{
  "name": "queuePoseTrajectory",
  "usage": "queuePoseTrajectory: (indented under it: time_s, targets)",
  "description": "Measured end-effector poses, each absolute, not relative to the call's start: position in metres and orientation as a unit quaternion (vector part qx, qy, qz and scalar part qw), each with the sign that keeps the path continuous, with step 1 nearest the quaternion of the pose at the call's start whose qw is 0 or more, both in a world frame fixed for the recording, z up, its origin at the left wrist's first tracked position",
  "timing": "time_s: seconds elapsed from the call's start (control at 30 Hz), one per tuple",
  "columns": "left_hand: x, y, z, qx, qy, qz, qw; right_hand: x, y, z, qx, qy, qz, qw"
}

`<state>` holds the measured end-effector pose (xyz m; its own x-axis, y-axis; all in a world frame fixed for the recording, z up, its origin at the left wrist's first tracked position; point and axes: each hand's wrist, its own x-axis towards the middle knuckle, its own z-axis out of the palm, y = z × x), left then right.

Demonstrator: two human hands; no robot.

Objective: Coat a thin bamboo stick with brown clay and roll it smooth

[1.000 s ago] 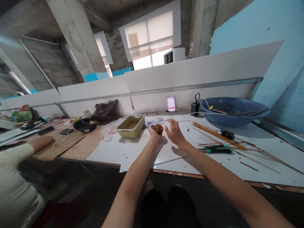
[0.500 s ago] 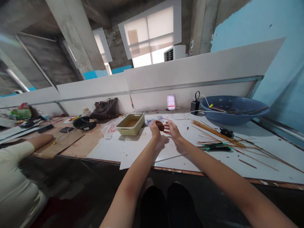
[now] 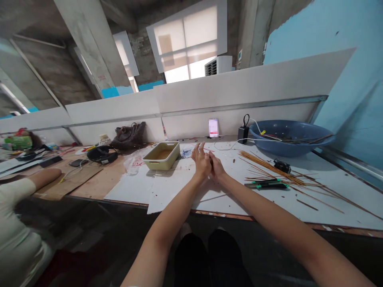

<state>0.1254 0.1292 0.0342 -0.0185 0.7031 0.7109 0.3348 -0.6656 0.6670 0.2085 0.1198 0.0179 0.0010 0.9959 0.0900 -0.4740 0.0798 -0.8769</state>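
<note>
A long desk [image 3: 278, 207] with a white board surface is set against a white partition panel [image 3: 239, 95], with a pale blue wall [image 3: 338, 67] rising beyond its right end. A person in a white top [image 3: 18, 227] is seated beyond the near left corner, a bare forearm [image 3: 44, 177] being rested on the desk's near edge.

Towards the far right corner, a large blue round basin [image 3: 291, 152] is placed, with dark sticks lying in it. Thin bamboo skewers [image 3: 273, 171] are scattered across the right end, reaching the near right edge. A dark brown handbag [image 3: 128, 136] is stood against the far edge, left of centre. A cream rectangular tray [image 3: 160, 162] is placed near the far edge, just left of the hands. Black over-ear headphones [image 3: 102, 154] are laid further left. A black-and-green tool [image 3: 266, 184] is laid among the skewers. A smartphone [image 3: 213, 127] is propped upright against the panel.

The left hand [image 3: 201, 161] and right hand [image 3: 217, 167] are brought together near the far edge at mid-desk. The left hand's fingers [image 3: 199, 151] are opened and spread, and the right hand is partly curled against it. Any object between the palms is hidden, so a grip cannot be told.
</note>
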Motion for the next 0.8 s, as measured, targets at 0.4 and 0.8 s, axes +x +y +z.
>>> queuePoseTrajectory:
  time_s: [0.4,0.8]
  targets:
    - [0.128,0.147,0.020,0.627,0.469,0.611,0.117,0.239,0.130,0.027,-0.407,-0.287,0.609,0.617]
    - [0.126,0.155,0.014,0.621,0.426,0.641,0.149,0.245,0.135,0.035,-0.505,-0.366,0.499,0.602]
